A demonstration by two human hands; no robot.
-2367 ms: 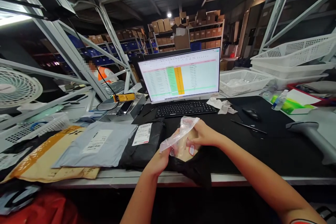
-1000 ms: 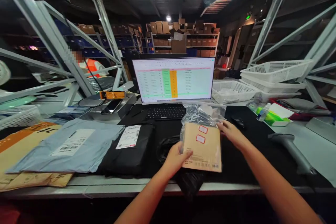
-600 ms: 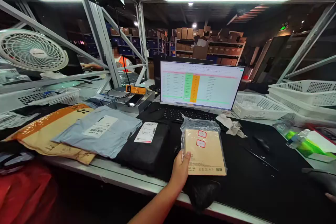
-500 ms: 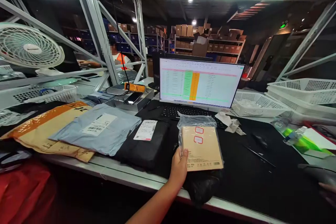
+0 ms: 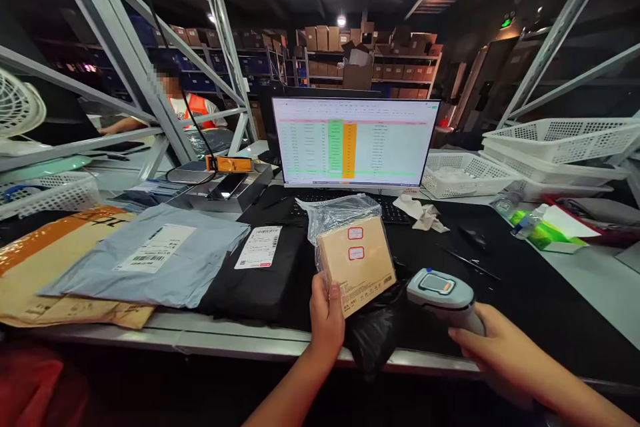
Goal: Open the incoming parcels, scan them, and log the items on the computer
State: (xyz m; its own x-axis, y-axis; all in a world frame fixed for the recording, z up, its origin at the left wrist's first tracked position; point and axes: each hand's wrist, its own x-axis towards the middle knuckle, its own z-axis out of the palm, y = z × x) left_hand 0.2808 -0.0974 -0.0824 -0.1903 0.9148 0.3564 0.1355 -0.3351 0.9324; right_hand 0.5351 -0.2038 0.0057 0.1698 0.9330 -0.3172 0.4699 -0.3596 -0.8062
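My left hand (image 5: 327, 317) grips the lower left edge of a flat tan box (image 5: 357, 267) inside a clear plastic bag (image 5: 345, 211). Two small red-framed labels and a barcode show on the box, which is tilted. Under it a crumpled black plastic bag (image 5: 373, 340) hangs over the table's front edge. On the right, my right hand (image 5: 483, 340) is wrapped round the handle of a grey barcode scanner (image 5: 440, 290), its head pointing left toward the box. To the left lies a black parcel (image 5: 255, 287) with a white shipping label.
A grey-blue mailer (image 5: 125, 260) and an orange-and-tan mailer (image 5: 45, 267) lie at left. A monitor (image 5: 390, 147) stands behind a keyboard (image 5: 395, 211). White baskets (image 5: 560, 140), a mouse (image 5: 473, 237) and a pen (image 5: 470, 261) are at right. A co-worker (image 5: 193, 107) is beyond the frame.
My right hand has come in from the right edge with the barcode scanner, now near the box. The box has turned counter-clockwise in my left hand. The camera view has swung right.
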